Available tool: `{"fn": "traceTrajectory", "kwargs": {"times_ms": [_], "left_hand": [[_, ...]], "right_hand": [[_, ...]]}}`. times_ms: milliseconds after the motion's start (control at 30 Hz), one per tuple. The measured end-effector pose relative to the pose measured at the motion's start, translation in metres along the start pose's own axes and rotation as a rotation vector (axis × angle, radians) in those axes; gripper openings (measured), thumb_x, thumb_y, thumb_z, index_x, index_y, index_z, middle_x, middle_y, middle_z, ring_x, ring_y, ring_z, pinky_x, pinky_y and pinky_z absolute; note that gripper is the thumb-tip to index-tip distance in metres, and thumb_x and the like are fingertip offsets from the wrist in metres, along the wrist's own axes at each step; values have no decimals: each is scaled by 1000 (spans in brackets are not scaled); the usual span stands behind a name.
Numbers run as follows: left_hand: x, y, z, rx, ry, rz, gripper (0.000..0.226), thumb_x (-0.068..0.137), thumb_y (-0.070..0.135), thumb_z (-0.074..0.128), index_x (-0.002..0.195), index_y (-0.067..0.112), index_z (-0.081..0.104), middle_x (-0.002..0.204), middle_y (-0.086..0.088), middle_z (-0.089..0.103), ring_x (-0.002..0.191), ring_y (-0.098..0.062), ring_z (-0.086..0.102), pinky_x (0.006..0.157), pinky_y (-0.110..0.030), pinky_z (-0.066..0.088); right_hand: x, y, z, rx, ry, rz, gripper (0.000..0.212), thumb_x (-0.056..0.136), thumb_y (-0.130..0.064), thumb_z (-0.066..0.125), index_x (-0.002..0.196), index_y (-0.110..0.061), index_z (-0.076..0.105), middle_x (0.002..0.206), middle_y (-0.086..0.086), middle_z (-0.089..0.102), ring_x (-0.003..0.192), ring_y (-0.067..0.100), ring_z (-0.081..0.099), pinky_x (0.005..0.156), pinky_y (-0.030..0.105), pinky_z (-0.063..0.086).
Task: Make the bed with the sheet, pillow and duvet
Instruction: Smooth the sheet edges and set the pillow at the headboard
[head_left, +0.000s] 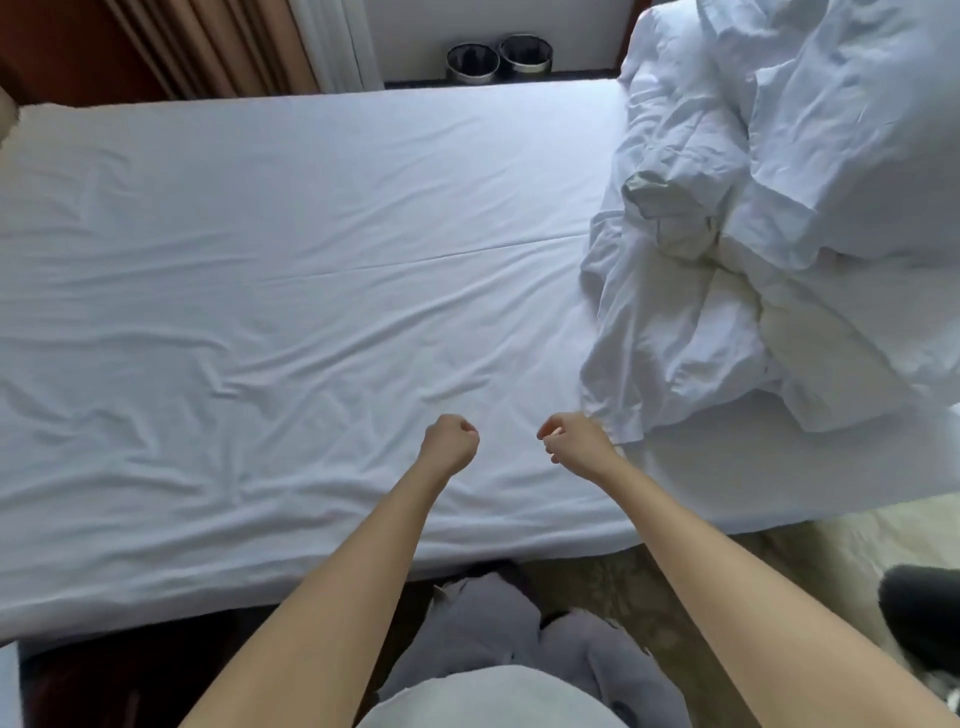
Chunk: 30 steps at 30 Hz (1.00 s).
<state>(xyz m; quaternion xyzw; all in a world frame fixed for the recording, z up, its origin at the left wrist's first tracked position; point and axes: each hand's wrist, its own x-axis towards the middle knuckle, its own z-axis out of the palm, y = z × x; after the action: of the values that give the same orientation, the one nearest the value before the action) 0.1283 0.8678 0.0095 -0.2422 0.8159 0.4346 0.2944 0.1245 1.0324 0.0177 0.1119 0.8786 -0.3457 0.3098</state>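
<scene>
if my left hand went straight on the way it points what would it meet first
Likely the sheet just beyond the left hand, though height is unclear; if it passes above that, the crumpled duvet heap is next in line.

The white sheet (260, 260) lies spread flat, lightly creased. The white duvet (675, 322) sits crumpled at its right end, with a pillow (857, 130) on top.

Soft even daylight, faint shadows, mild overall blur, wide-angle bending at edges.
</scene>
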Motion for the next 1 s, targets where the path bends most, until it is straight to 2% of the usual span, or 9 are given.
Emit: {"fn": "traceTrajectory", "kwargs": {"times_ms": [100,200,300,467,600,767,867,1000], "left_hand": [[19,-7,4,29,36,-62,28,90,9,40,108,3,61,115,-17,62,90,-26,55,87,-35,49],[33,-16,5,48,38,-135,33,92,8,38,120,5,55,126,-14,55,106,-27,54,92,-34,45],[53,-29,4,70,50,-207,41,95,8,35,135,8,44,138,-13,45,122,-29,47,99,-31,41],[104,-52,0,119,143,-253,48,94,2,29,142,6,32,146,-14,35,130,-30,39,100,-31,37],[143,-89,1,213,261,-256,42,94,3,28,136,3,33,150,-15,24,135,-31,30,103,-39,32],[166,-146,4,364,264,-275,54,102,25,25,151,16,4,159,-4,-9,147,-25,-4,117,-38,14],[159,-170,15,431,257,-302,57,102,32,21,150,25,-9,157,2,-19,146,-28,-11,118,-42,10],[135,-183,32,382,289,-440,63,102,37,22,148,21,-17,155,-4,-25,144,-37,-11,117,-48,10]], "right_hand": [[21,6,7,-78,-73,-6,35,89,-4,37,109,-13,64,112,10,60,97,25,56,72,24,38],[44,13,18,-171,-154,-50,38,94,-9,36,125,-14,57,128,11,56,116,25,52,84,25,39],[72,15,32,-282,-266,-111,40,98,-12,36,136,-15,47,140,8,48,129,24,42,100,27,34],[133,4,67,-435,-370,-277,46,100,-16,35,146,-16,30,156,5,23,142,22,25,112,31,23],[179,-6,95,-600,-315,-446,50,101,-21,34,149,-20,21,159,4,4,145,24,13,113,39,24],[220,-17,132,-819,-253,-603,53,102,-25,29,151,-22,7,159,-1,-8,147,22,-3,115,47,9],[227,-24,155,-891,-298,-654,55,100,-18,29,150,-18,6,159,0,-7,147,24,-3,115,48,7],[207,-23,184,-934,-467,-779,55,100,-14,28,151,-19,8,159,0,-4,147,24,-1,117,42,6]]}}
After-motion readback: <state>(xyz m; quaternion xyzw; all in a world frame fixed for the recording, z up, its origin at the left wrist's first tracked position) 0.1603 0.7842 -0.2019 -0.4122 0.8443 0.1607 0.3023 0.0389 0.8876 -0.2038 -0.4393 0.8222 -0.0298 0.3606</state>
